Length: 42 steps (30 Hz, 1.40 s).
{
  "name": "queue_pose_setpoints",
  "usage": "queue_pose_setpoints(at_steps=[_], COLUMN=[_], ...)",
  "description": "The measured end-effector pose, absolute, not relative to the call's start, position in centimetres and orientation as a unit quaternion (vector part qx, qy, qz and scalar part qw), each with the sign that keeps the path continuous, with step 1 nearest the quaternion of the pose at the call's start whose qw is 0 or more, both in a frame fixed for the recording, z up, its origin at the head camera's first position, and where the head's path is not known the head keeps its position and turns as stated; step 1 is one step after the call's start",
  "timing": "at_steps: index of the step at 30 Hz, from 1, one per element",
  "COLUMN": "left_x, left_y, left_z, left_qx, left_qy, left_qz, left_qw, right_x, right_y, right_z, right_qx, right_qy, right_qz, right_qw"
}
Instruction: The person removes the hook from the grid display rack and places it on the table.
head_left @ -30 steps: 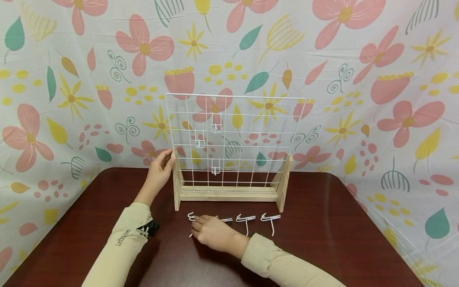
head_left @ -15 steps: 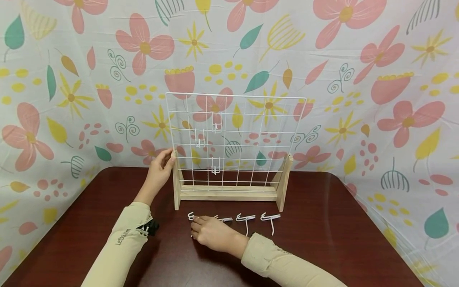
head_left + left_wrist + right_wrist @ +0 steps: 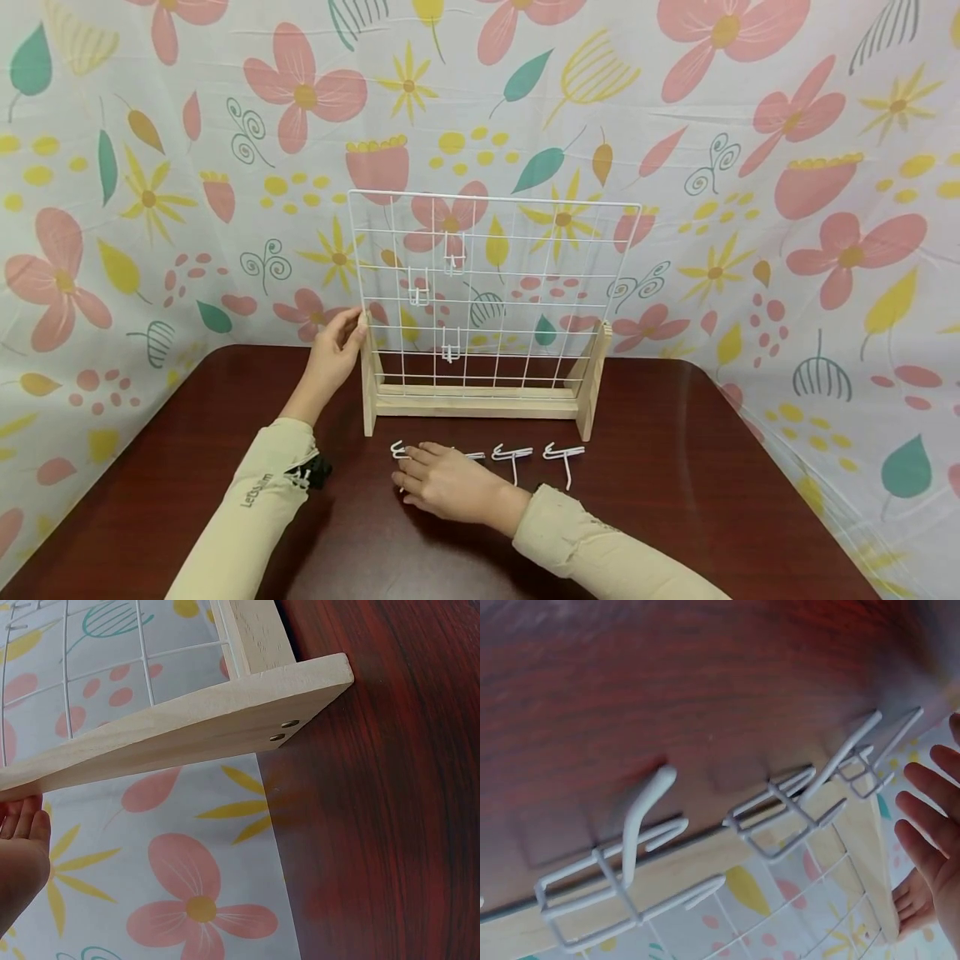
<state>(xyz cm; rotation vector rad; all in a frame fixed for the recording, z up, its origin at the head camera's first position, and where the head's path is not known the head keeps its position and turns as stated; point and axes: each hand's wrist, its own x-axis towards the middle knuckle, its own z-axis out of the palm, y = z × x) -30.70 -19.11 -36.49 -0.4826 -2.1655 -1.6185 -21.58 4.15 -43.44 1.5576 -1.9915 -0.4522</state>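
A white wire grid panel [image 3: 517, 300] stands upright in a pale wooden stand [image 3: 480, 408], with 3 white wire hooks on it, one being the lowest hook [image 3: 450, 350]. My left hand [image 3: 333, 358] holds the top of the stand's left post [image 3: 187, 720], thumb in front. Over the left end of a row of loose hooks on the table, my right hand [image 3: 457, 483] has its fingers [image 3: 934, 814] extended, gripping nothing. It partly covers the leftmost hook [image 3: 400, 451] and the one beside it. In the right wrist view a hook [image 3: 615, 889] lies near the camera, apart from the fingers.
Two more hooks, one here [image 3: 512, 454] and another at the right end [image 3: 562, 452], lie in front of the stand. All of this is on a dark red-brown table [image 3: 660, 483]. A floral cloth [image 3: 750, 208] hangs close behind it.
My right hand's fingers have straightened and spread, their tips shifting slightly left over the leftmost hook. The left hand keeps its place on the post. The head view has tilted slightly.
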Motion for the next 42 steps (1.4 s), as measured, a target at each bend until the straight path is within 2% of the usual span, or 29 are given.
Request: queue_pose_setpoints(at_steps=[15, 24, 33, 42], left_x=[-30.7, -30.9, -29.4, -27.9], left_y=[-19.0, -19.0, -18.4, -18.0], left_z=[-36.6, -36.7, -35.1, -33.8], left_qx=[-0.174, -0.177, -0.168, -0.157], left_qy=[-0.777, -0.78, -0.783, -0.788], left_qz=[-0.572, -0.563, -0.569, -0.568], left_qw=[0.197, 0.209, 0.189, 0.182], right_x=[-21.7, -22.5, -24.1, -25.0], right_y=[6.4, 7.4, 7.8, 7.3], right_z=[-41.6, -40.4, -39.1, -38.8], right_qx=[0.527, 0.5, 0.486, 0.402], right_qy=[-0.805, -0.815, -0.785, -0.786], right_qz=[-0.081, -0.004, 0.142, 0.271], right_qw=[0.26, 0.293, 0.357, 0.383])
